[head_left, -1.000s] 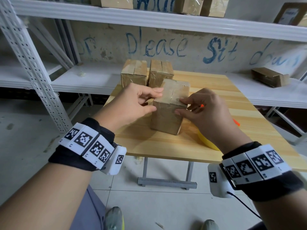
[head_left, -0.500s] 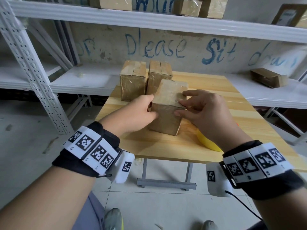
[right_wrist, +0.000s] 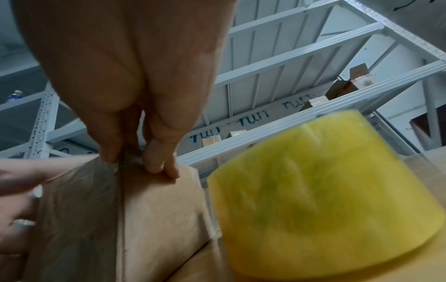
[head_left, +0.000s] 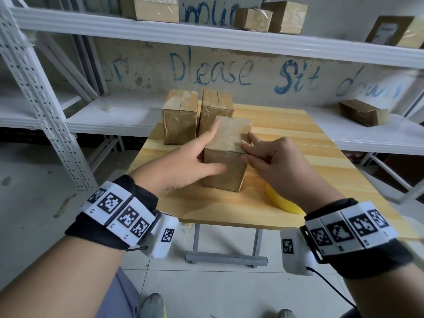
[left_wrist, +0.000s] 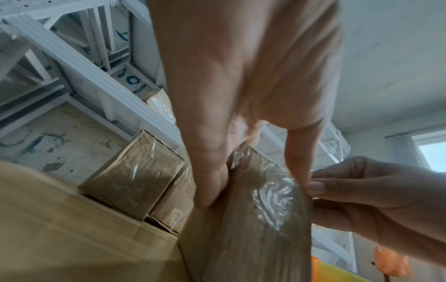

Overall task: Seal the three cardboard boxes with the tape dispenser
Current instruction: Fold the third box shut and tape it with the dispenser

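Cardboard box (head_left: 226, 154), the nearest of three, stands upright near the front of the table (head_left: 229, 203), glossy clear tape showing over its top and front face. It is held by the left hand (head_left: 183, 159): the fingers are laid straight along the left edge of the top, and the thumb is pressed flat against the front face. The right hand (head_left: 275, 157) is set at the top right front corner, two fingertips (right_wrist: 154, 162) pressed down on the top edge while the other fingers are curled back. Just behind, two more boxes (head_left: 180, 118) (head_left: 216, 111) stand side by side, touching, the front box against the right one. A yellow tape roll (head_left: 282, 200) lies on the table, right of the held box, under the right wrist. White metal shelving (head_left: 206, 35) with further boxes is seen behind the table.
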Motion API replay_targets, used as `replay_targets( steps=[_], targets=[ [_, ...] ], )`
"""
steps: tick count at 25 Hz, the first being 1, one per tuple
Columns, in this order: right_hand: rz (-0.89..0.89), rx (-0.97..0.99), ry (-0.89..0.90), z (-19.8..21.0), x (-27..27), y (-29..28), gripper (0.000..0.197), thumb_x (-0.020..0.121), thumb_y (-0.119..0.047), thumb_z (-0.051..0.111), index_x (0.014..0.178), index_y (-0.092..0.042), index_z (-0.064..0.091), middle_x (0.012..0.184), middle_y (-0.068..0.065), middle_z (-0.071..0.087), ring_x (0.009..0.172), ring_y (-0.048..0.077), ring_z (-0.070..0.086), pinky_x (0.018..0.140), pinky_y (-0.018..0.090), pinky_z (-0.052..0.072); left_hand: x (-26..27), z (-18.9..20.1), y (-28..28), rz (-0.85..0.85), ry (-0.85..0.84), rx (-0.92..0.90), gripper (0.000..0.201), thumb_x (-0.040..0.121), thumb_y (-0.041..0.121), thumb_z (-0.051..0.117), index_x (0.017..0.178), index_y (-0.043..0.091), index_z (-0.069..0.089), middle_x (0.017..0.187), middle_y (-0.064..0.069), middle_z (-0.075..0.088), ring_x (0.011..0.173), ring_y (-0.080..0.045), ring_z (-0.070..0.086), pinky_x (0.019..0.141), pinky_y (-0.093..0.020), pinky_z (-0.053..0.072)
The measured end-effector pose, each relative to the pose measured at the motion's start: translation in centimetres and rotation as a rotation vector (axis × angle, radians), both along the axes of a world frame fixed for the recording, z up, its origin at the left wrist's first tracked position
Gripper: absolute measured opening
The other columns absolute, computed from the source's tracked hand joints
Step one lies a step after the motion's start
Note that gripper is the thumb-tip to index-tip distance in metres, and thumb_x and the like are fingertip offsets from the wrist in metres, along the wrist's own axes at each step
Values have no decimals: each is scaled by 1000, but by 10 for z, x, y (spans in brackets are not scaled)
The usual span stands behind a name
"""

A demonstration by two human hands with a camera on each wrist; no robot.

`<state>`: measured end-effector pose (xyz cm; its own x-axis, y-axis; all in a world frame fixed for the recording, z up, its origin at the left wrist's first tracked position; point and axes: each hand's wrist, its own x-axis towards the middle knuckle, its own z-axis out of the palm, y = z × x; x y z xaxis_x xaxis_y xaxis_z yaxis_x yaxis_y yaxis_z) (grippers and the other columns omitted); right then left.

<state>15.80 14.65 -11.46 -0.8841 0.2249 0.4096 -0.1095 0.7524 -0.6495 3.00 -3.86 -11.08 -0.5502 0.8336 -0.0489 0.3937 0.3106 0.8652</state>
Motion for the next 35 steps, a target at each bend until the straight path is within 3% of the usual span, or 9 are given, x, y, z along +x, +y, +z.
replay_targets(
  steps=[2, 5, 10, 17, 23, 26, 30, 33, 35],
  targets=[
    [46, 12, -44, 3, 5, 3, 22, 95, -4, 60, 114, -5, 70, 117, -4, 63, 130, -8, 36, 99, 5, 37, 1, 5, -3, -23, 33, 20, 68, 97, 46, 60, 152, 58, 23, 150, 37, 21, 147, 2, 25, 123, -37, 23],
    [-5, 74, -6, 5, 7, -1, 24, 92, -4, 63, 115, -6, 70, 120, -1, 64, 124, -11, 43, 98, 3, 37, -3, 6, -5, -30, 48, 47, 51, 102, 37, 55, 147, 56, 38, 143, 37, 30, 146, 1, 30, 123, -42, 29],
    [-77, 44, 35, 7, 4, 0, 20, 86, -8, 73, 106, -8, 75, 114, 4, 71, 116, -6, 56, 102, 22, 48, -9, -1, 1, -24, 171, 51, 52, 102, 30, 55, 142, 61, 42, 133, 48, 33, 142, 5, 33, 120, -38, 34],
    [-82, 113, 41, 7, 4, 0, 28, 82, -3, 76, 109, -10, 74, 121, 4, 67, 114, -17, 45, 103, 7, 36, -21, 9, -2, -115, 165, -47, 68, 99, 21, 62, 136, 72, 36, 155, 31, 31, 145, 5, 29, 125, -36, 21],
    [-41, 78, 43, 9, 5, 0, 22, 85, -5, 73, 107, -9, 74, 121, 2, 66, 108, -25, 45, 97, 2, 37, -21, 5, -2, -107, 131, -23, 82, 97, 5, 63, 132, 75, 38, 151, 34, 32, 135, 9, 40, 119, -28, 34],
    [-23, 77, 0, 10, 8, -1, 22, 91, -9, 67, 112, -13, 73, 127, -2, 62, 117, -18, 45, 99, 5, 38, -23, 2, -2, -105, 132, 39, 82, 94, 0, 66, 132, 69, 46, 147, 34, 40, 137, 11, 39, 115, -22, 37],
    [-39, 78, -2, 12, 10, -2, 24, 92, -10, 66, 114, -15, 72, 130, -1, 61, 121, -12, 47, 102, 9, 39, -25, 4, -3, -47, 73, 98, 81, 87, -5, 71, 140, 50, 45, 132, 30, 53, 116, 20, 54, 97, -4, 41],
    [-55, 130, 4, 11, 10, -5, 22, 93, -12, 65, 114, -12, 72, 130, 0, 60, 118, -15, 45, 96, 1, 37, -26, -2, 0, -21, 19, 42, 98, 87, 4, 74, 154, 47, 16, 129, 22, 61, 109, 13, 62, 100, -11, 43],
    [-79, 188, 8, 11, 11, -8, 21, 94, -12, 63, 113, -9, 72, 127, 3, 63, 117, -11, 49, 90, -3, 35, -21, -7, 4, -12, 17, -4, 90, 88, 8, 76, 156, 39, 26, 128, 25, 62, 111, 11, 62, 103, -18, 46]
  ],
)
